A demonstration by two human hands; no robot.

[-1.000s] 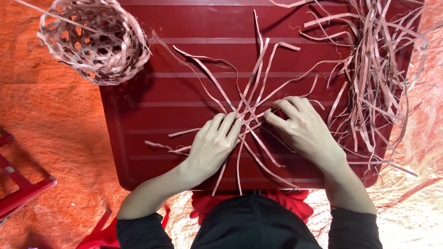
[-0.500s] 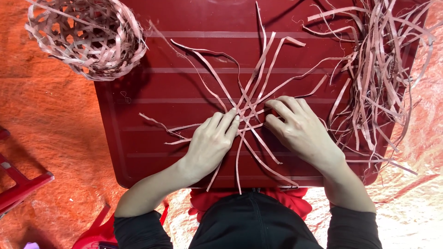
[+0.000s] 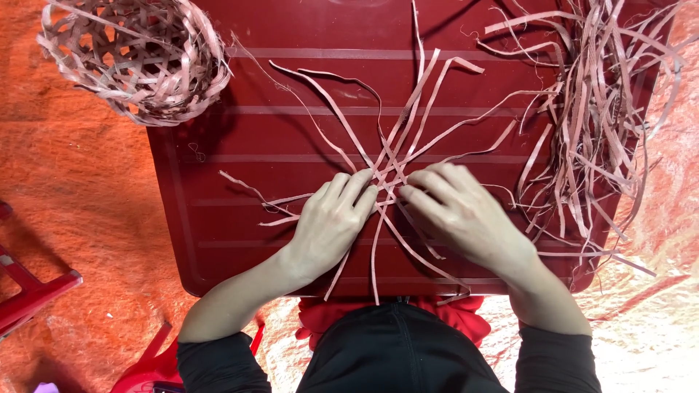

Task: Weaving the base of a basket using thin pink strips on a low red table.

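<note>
Pale reddish strips (image 3: 408,138) crossed in a star at mid-table on dark red plastic table (image 3: 218,240). Left hand (image 3: 331,222) palm down, fingers together and flat, pressing crossing from left. Right hand (image 3: 459,215) palm down, fingers curled, tips pinching strips at crossing; fingertips of both hands nearly touching. Loose strip ends fanning toward far edge and toward body. Heap of loose strips (image 3: 597,116) at right table edge. Woven basket (image 3: 135,58) at far left corner, overhanging orange floor mat (image 3: 73,204).
</note>
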